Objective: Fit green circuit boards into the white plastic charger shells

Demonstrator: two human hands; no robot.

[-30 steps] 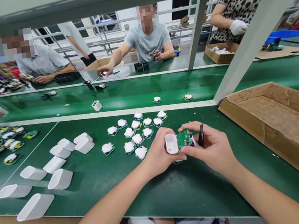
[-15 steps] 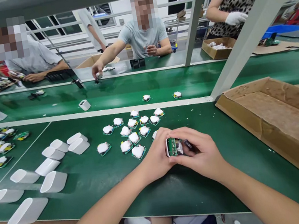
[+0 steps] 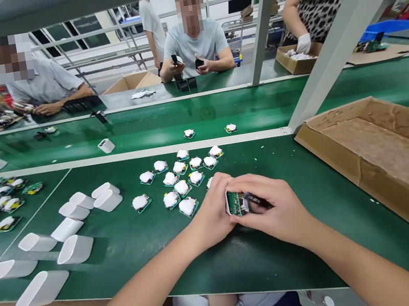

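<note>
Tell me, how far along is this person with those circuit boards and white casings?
Done: hard to say; one lone casing stands on the green belt. In hand: the left hand and right hand hold a green circuit board in a white casing. Left: many white-topped boards and open casings lie nearby.

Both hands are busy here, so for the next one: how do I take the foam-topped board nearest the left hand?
Best pinch the green board by its bare edges, from above on the near side: it lies flat on the mat, and white foam covers its top.
</note>
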